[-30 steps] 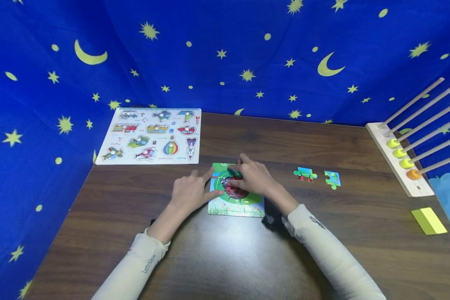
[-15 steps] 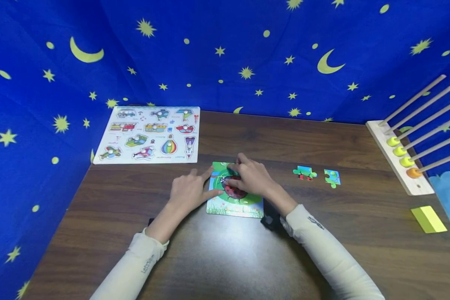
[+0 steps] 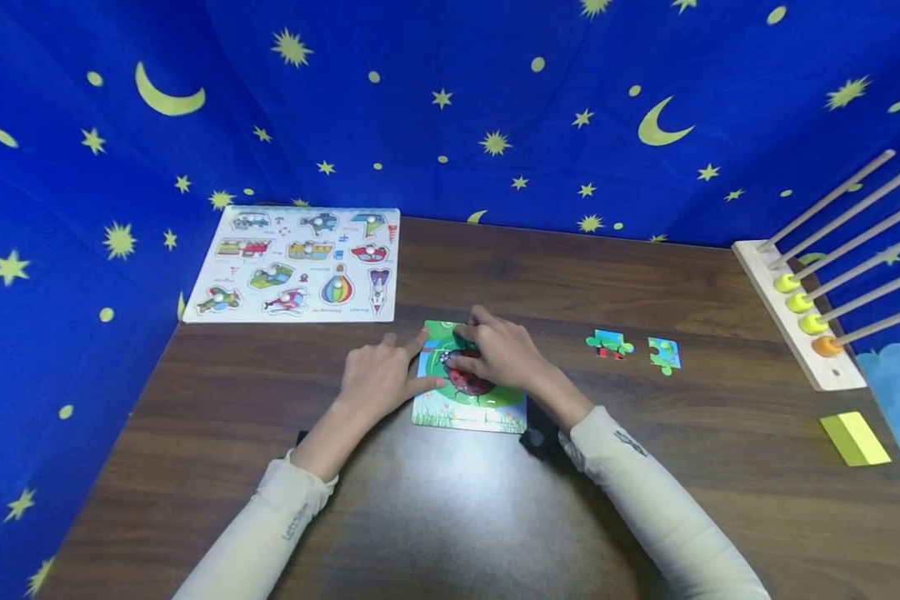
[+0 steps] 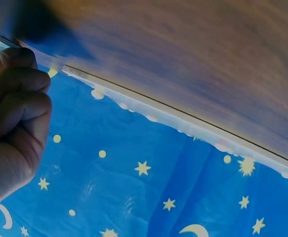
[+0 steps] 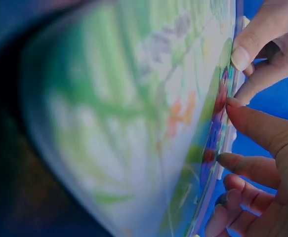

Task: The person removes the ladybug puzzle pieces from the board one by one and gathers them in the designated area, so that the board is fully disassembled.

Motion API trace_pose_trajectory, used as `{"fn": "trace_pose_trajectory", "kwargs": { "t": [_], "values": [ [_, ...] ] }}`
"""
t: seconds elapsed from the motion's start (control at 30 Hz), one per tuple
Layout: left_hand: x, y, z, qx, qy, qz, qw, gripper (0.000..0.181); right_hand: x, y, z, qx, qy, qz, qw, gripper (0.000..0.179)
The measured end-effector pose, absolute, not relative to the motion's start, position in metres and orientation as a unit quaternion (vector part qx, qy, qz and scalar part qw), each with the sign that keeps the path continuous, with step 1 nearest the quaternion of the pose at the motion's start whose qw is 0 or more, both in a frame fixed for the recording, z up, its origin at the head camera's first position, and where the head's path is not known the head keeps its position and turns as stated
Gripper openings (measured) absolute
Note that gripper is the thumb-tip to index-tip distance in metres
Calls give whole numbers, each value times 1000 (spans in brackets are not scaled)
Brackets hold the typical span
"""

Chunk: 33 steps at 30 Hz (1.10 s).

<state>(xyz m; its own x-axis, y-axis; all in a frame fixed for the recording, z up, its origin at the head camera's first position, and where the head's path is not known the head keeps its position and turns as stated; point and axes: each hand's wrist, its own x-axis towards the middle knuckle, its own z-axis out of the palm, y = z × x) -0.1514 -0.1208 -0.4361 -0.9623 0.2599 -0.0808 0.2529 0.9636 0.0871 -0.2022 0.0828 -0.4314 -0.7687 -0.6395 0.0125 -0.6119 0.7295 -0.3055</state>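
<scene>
A square ladybird jigsaw puzzle lies on the table in front of me. My left hand rests at its left side, thumb and forefinger stretched out onto the board; the other fingers are curled in the left wrist view. My right hand reaches over the puzzle's upper right, its thumb and forefinger spread apart and their tips touching the picture near the ladybird's head. It covers the upper right corner. The right wrist view has both hands' fingertips at the puzzle surface. Two loose jigsaw pieces lie to the right.
A white vehicle peg puzzle board lies at the back left. On the right stand a wooden counting rack with upright rods and rings, and a yellow block. A star-patterned blue cloth hangs behind the table.
A dark green patch seen under the right fingertips a second ago no longer shows. Both hands otherwise keep nearly the same place; the head view has shifted slightly.
</scene>
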Motion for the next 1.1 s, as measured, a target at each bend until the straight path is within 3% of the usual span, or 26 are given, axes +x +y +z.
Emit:
{"fn": "trace_pose_trajectory", "kwargs": {
  "t": [0.37,0.7,0.97,1.1],
  "values": [
    [-155,-120,-430,126,990,27,61,89,-213,77,-431,-323,927,-179,64,54],
    [-156,-118,-429,126,989,19,73,90,-209,76,-430,-307,936,-170,21,58],
    [-156,-117,-430,131,989,21,71,90,-207,75,-433,-290,940,-175,45,61],
    [-156,-118,-430,129,989,22,75,90,-207,74,-434,-310,937,-160,24,61]
  ]
}}
